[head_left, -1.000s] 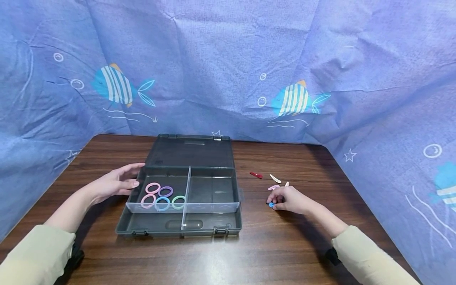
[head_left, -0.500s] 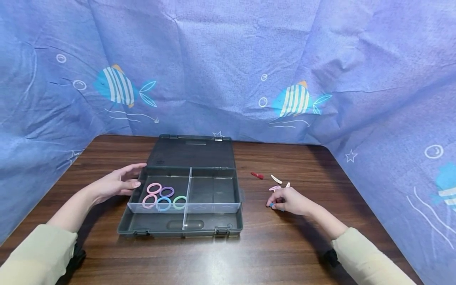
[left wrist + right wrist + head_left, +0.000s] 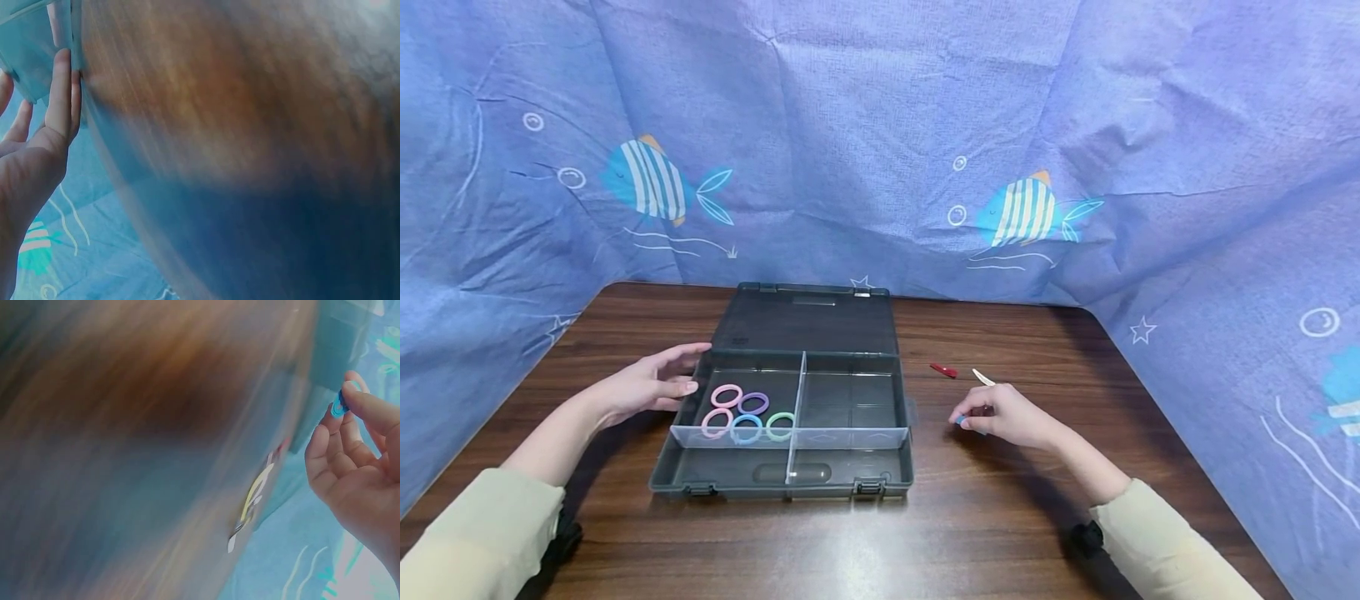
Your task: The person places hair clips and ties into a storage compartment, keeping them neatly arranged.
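Observation:
My right hand pinches a small blue hair clip between thumb and fingertips, right of a translucent grey divided box. On the table behind that hand lie a red hair clip and a white hair clip; in the right wrist view more clips lie bunched beside the white one. My left hand rests against the box's left wall, its fingers extended. Inside the back left compartment are several ring-shaped hair ties: two pink, a purple one, a blue one and a green one.
The box's lid is folded back flat behind it. Clear dividers split the box into compartments. A dark brown wooden table lies under everything, with a blue fish-print cloth hanging behind and at the sides.
My right hand has picked at the blue hair clip and moved it slightly left and up toward the box, now covering the pink clips from the head view. The left hand stays at the box.

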{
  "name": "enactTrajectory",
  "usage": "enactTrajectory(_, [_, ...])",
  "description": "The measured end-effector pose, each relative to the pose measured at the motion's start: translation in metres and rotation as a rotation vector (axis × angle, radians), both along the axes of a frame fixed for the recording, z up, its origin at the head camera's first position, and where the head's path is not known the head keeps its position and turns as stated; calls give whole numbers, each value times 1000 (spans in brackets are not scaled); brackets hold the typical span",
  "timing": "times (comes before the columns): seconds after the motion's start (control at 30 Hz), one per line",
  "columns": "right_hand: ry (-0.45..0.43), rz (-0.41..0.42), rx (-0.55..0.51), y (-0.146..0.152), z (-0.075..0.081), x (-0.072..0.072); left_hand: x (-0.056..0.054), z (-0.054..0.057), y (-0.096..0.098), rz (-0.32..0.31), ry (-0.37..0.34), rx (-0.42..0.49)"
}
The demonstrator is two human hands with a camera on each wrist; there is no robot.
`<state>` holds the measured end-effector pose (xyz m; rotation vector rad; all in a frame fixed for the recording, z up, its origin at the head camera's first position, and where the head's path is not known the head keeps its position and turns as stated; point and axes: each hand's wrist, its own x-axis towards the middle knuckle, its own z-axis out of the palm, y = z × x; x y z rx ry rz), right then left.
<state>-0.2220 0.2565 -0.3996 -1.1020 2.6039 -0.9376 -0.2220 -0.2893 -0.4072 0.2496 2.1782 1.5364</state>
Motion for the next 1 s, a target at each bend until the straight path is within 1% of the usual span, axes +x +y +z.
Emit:
enactTrajectory(0.3, [104,17,-42,-26,12,2,1,0,-1,-22,-5,31])
enactTrajectory(0.4, [117,19,-57,-35,15,0,1,0,-1,-23,-3,28])
enactTrajectory(0.6, [94,-10,-70,-52,25,-2,2,1,0,-18,-1,31])
enactTrajectory(0.8, [43,9,-108,-71,30,-5,2,1,-1,-20,-4,43])
enactTrajectory(1.0, [47,46,-149,-91,37,-9,1,-1,-1,-4,0,19])
